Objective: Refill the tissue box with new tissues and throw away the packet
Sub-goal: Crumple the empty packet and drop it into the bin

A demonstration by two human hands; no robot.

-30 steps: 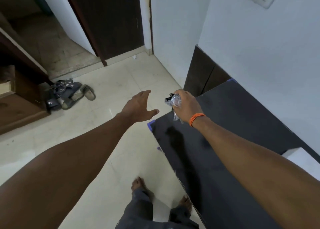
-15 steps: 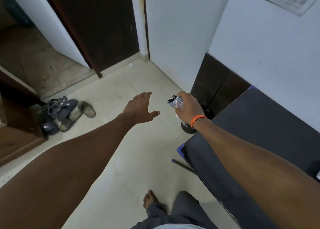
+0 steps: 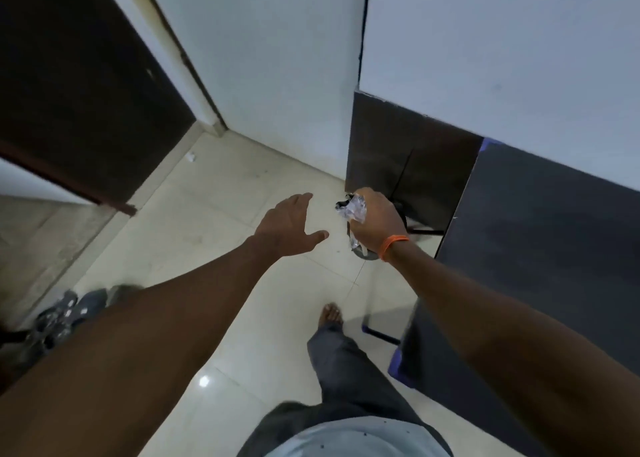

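Note:
My right hand (image 3: 375,221), with an orange band at the wrist, is closed around a crumpled clear plastic packet (image 3: 353,207). It hovers over a small dark bin (image 3: 363,253) on the floor, which the hand mostly hides. My left hand (image 3: 287,228) is stretched forward, fingers spread, holding nothing, a short way left of the packet. The tissue box is out of view.
A dark table (image 3: 540,235) runs along the white wall on the right, its leg (image 3: 381,335) near my bare foot (image 3: 332,314). Pale floor tiles (image 3: 221,221) lie ahead. A dark door (image 3: 79,86) stands at left, sandals (image 3: 65,314) at lower left.
I have walked forward past the table's end. The bin by the wall came into view and now sits under my right hand. Both hands keep their pose.

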